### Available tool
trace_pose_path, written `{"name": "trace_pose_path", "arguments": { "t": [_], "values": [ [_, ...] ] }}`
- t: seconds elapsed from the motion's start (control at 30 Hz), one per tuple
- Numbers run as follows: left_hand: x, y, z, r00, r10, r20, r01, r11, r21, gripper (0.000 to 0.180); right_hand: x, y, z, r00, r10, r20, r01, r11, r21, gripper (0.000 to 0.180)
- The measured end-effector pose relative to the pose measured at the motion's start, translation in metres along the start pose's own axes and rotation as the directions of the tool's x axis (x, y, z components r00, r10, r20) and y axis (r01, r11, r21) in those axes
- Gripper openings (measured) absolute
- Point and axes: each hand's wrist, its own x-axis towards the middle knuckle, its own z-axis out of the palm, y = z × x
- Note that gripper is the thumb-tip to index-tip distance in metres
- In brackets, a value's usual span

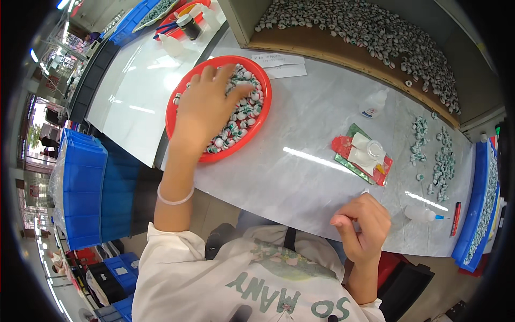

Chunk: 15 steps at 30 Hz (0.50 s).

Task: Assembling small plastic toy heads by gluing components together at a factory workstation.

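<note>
My left hand [208,102] reaches over a round red basin [268,102] at the left of the table. Its fingers are spread, with the tips above small round white, green and red pieces [228,134] that fill the basin; a slight blur lies over the hand. At the near table edge, my right hand [365,222] is curled closed, and its palm side is mostly hidden. A tiny white bit [366,190] shows just beyond its knuckles. Farther off lies a red and green pad [343,144], bearing white paper [362,153] and a small clear round dish [375,149].
A wooden-edged bin [322,45] of similar pieces stands at the back. Rows of greenish pieces [444,161] lie at right, near a needle-tipped bottle [419,213], a red marker [456,219] and a blue tray [472,236]. Another white bottle [374,102] stands behind the pad. Blue crates [83,188] are stacked left.
</note>
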Motion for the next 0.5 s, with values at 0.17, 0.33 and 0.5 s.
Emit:
{"name": "trace_pose_path", "arguments": {
  "t": [0.17,0.33,0.5],
  "values": [
    [-0.006,0.008,-0.008,0.986,0.163,0.039,-0.164,0.986,0.032,0.037,-0.003,-0.002,-0.003,1.0,0.007,-0.005,-0.007,1.0,-0.006,0.022],
    [-0.025,-0.01,-0.028,0.982,0.118,0.15,-0.096,0.985,-0.144,0.029,0.0,0.002,0.003,0.999,-0.003,0.032,0.003,1.0,0.005,0.021],
    [-0.035,-0.002,-0.042,0.977,0.179,0.112,-0.166,0.979,-0.115,0.024,-0.002,-0.001,-0.005,1.0,-0.009,0.015,0.01,1.0,-0.017,0.021]
  ]
}}
